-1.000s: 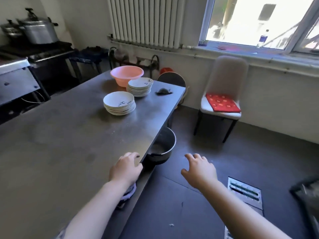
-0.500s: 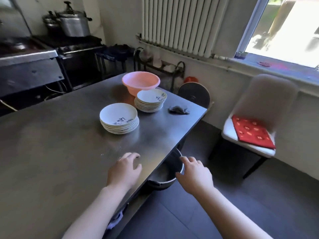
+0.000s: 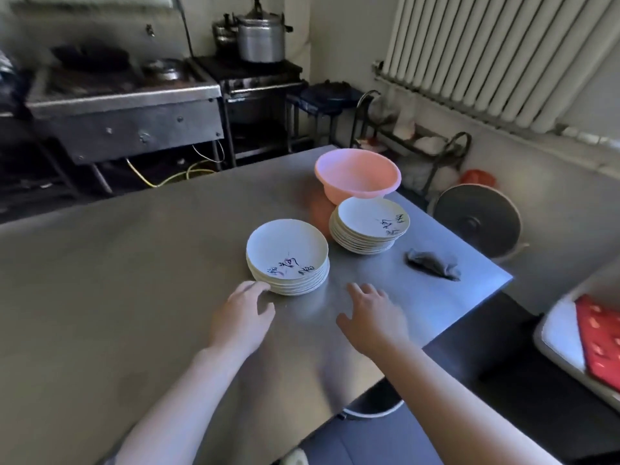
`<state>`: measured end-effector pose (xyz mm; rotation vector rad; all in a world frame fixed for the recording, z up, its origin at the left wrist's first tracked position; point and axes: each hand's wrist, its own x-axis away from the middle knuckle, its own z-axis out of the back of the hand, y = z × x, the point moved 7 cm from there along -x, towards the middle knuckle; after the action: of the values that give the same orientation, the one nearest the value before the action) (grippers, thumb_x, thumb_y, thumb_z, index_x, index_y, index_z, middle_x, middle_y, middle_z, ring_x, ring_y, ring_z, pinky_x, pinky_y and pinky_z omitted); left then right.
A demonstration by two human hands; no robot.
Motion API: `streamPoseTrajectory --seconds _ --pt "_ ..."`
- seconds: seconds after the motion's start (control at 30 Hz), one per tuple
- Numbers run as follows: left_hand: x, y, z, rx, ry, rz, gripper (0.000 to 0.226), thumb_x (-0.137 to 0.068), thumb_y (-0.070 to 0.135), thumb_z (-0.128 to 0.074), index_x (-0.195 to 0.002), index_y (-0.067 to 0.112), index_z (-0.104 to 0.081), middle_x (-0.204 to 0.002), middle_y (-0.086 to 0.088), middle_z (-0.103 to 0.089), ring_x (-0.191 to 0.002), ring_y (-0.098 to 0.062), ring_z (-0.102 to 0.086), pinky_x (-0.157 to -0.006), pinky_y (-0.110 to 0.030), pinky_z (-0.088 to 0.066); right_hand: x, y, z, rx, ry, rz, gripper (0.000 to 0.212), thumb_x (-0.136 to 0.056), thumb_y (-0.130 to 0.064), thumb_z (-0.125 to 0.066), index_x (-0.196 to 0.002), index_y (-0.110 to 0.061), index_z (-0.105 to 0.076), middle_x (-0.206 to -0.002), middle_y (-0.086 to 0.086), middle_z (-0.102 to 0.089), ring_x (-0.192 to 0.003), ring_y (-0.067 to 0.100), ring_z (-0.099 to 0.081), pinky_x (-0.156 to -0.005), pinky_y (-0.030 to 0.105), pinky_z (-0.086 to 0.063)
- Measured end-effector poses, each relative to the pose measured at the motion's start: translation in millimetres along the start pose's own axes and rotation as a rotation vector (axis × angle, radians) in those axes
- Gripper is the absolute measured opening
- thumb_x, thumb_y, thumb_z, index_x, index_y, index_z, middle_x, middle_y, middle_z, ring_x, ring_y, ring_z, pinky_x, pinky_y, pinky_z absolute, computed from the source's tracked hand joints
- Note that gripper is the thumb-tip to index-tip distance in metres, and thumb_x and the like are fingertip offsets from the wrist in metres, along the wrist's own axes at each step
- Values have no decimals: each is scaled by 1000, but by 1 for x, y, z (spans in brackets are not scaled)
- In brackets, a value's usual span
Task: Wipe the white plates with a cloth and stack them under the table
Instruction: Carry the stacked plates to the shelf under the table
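Two stacks of white plates with dark markings stand on the steel table [image 3: 117, 280]. The near stack [image 3: 288, 256] is just ahead of my left hand [image 3: 243, 317], whose fingertips reach its lower left rim; the hand is spread and holds nothing. The far stack [image 3: 369, 226] stands behind and to the right. My right hand [image 3: 372, 313] hovers over the table with fingers spread, a short way right of the near stack. A crumpled grey cloth [image 3: 432, 263] lies near the table's right edge.
A pink plastic basin [image 3: 357, 176] stands behind the far stack. A metal pot [image 3: 372, 402] sits under the table's near right edge. A chair with a red cushion [image 3: 600, 340] is at the right. Stoves with pots [image 3: 260, 35] line the back wall.
The view has swung left and closer to the table. Both hands moved forward from the table's edge towards the near plate stack; my right hand is now over the table.
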<state>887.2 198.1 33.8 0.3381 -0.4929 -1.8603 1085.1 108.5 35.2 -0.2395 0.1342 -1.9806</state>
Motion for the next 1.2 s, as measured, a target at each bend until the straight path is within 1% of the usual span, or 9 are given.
streamPoseTrajectory --seconds 0.23,0.5,0.6,0.67,0.73,0.8,0.9,1.03,1.2 --pt "-78 -19 -1 43 27 128 41 -97 33 -51 -138 29 -48 -144 13 -45 -119 -17 -53 -76 -28 -41 -100 -15 6 -55 8 52 47 -96 -47 -43 -137 -26 -39 -136 0 -47 -127 22 -41 -93 37 -42" --pt "-103 -44 -31 198 -12 305 58 -97 36 -54 -149 28 -30 -145 3 -46 -125 -21 -47 -80 -30 -36 -166 -18 -26 -128 -82 125 57 -96 -51 -42 -145 -25 -27 -141 -2 -44 -130 22 -37 -95 38 -42" --pt "-100 -62 -51 411 -41 397 70 -88 56 -56 -149 32 -32 -147 7 -46 -130 -16 -47 -105 -36 -40 -179 -14 -42 -329 -144 152 68 -91 -48 -55 -146 -31 -20 -143 -9 -40 -129 18 -38 -92 35 -42" --pt "-96 -71 -64 587 -33 457 72 -76 68 -56 -142 45 -37 -133 15 -57 -120 -9 -55 -105 -41 -43 -185 -8 -53 -527 -194 151 77 -85 -50 -63 -145 -37 -16 -139 -16 -41 -127 13 -41 -94 33 -41" --pt "-97 -68 -70 744 -13 458 47 -77 57 -59 -123 54 -51 -115 17 -67 -106 -5 -62 -99 -37 -47 -190 0 -65 -670 -232 121 85 -76 -59 -68 -145 -41 -21 -136 -22 -41 -127 9 -41 -101 33 -39" --pt "-101 -58 -70 906 8 421 45 -77 45 -61 -121 49 -55 -114 17 -68 -108 -2 -62 -97 -34 -46 -195 5 -75 -763 -262 95 74 -66 -66 -68 -131 -52 -35 -129 -23 -51 -124 10 -46 -102 41 -43" --pt "-101 -53 -77 1076 36 437 62 -72 46 -63 -132 38 -49 -121 20 -64 -116 -2 -58 -103 -39 -45 -199 4 -86 -990 -342 66 59 -63 -52 -77 -114 -58 -47 -118 -19 -60 -115 8 -56 -96 46 -50" --pt "-102 -51 -88 1165 82 501 51 -77 39 -65 -126 44 -50 -122 15 -63 -118 -11 -59 -103 -51 -45 -197 0 -89 -1179 -372 30 67 -62 -35 -81 -120 -48 -50 -118 -17 -63 -111 6 -60 -95 45 -52" --pt "-98 -57 -95 1253 144 568 57 -70 22 -68 -123 40 -55 -119 10 -66 -115 -17 -62 -101 -53 -47 -195 -2 -86 -1296 -368 -39 68 -56 -18 -79 -118 -35 -56 -111 -11 -66 -104 12 -63 -86 40 -56"
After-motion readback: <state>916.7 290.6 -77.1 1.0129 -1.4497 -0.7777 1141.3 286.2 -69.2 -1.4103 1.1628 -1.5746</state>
